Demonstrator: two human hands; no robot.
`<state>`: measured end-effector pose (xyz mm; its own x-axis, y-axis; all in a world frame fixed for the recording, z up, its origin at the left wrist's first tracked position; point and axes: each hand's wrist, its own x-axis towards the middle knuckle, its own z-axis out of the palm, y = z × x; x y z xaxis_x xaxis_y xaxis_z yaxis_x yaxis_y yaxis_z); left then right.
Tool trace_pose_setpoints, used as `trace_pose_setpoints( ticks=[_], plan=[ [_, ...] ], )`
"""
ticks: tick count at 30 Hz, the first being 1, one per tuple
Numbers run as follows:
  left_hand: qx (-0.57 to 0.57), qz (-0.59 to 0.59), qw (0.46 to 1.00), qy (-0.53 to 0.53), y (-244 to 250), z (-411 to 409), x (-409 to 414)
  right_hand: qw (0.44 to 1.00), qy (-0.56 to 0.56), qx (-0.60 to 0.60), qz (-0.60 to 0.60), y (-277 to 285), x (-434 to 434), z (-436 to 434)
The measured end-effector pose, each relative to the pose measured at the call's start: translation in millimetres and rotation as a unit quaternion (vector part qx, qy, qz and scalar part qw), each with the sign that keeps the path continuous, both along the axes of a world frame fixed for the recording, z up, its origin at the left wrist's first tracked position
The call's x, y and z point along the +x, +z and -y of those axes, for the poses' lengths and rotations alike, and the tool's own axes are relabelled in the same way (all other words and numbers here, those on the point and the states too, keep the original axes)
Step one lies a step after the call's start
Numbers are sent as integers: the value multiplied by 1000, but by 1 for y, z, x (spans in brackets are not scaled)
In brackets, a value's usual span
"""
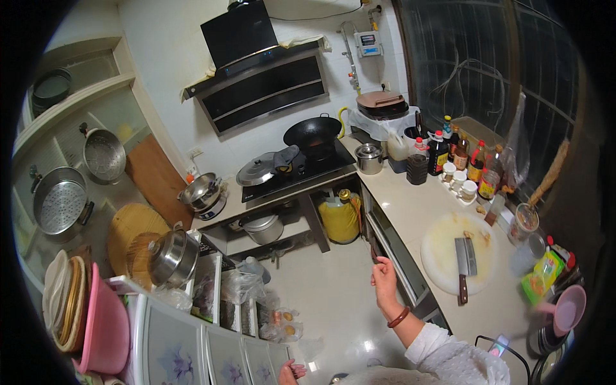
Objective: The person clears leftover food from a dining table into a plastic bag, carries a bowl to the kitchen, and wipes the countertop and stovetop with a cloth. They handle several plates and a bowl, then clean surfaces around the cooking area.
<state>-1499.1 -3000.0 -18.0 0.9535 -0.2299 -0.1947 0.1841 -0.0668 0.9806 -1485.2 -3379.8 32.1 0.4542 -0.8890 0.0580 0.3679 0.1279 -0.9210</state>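
My right hand (385, 284), with a reddish-brown bangle at its wrist, is raised in front of the counter's cabinets. Its fingers are curled, and whether anything is in them is unclear. At the bottom edge my left hand (291, 373) is partly cut off; its fingers are spread and nothing shows in them. To the right of my right hand, a cleaver (465, 262) with a wooden handle lies on a round white cutting board (435, 260). Small pale-brown pieces, perhaps ginger, lie by its blade.
A black wok (313, 132) and a lidded pan (260, 169) stand on the gas cooktop (298, 178). Sauce bottles (438, 153) and seasoning jars (468, 191) line the window. A yellow-covered gas cylinder (339, 219) is under the counter. Drawers (178, 341) and a pink basin (106, 322) are at left.
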Motion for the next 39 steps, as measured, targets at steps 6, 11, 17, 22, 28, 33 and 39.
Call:
trace_pose_setpoints(
  ticks=[6, 11, 17, 22, 28, 33, 39],
  plan=[
    [-1, -24, 999, -36, 8, 57, 108, 999, 33, 15, 9, 3, 100, 33],
    [14, -16, 996, -89, -13, 118, 236, 1000, 2, 1, -12, -11, 183, 87],
    [-8, 43, 986, -164, -27, 211, 408, 998, -47, -42, -8, 25, 289, 166],
    [-36, 34, 979, -196, 14, 275, 510, 997, -59, -45, -14, 49, 362, 199],
    [-68, 56, 984, -157, 26, 347, 597, 1000, -8, -15, -21, 23, 438, 240],
    [-41, 116, 982, -146, 52, 420, 659, 996, 51, -55, -49, 30, 506, 280],
    [115, 323, 934, -101, 105, 477, 722, 985, 166, -23, -43, 41, 577, 302]
  ],
)
